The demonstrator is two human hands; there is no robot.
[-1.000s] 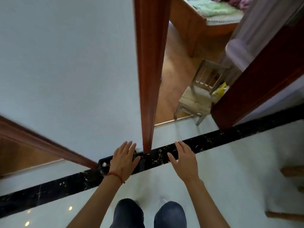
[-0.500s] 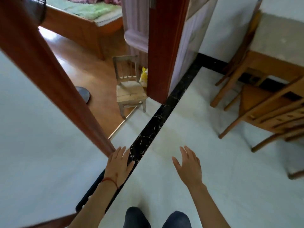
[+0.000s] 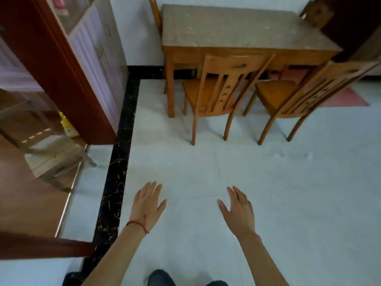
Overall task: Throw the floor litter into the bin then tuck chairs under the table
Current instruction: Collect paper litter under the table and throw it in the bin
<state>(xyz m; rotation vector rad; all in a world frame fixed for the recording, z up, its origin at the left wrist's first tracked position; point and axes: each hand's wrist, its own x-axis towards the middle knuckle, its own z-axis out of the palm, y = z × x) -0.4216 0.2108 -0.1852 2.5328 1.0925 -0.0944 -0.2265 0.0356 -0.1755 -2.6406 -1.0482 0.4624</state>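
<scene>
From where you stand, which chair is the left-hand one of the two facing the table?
Find the stone-topped wooden table against the white wall. Two wooden chairs stand pulled out before its near edge. Yours is the left chair, beside the table's front left leg; its back looks straight, while the right chair looks angled.
</scene>
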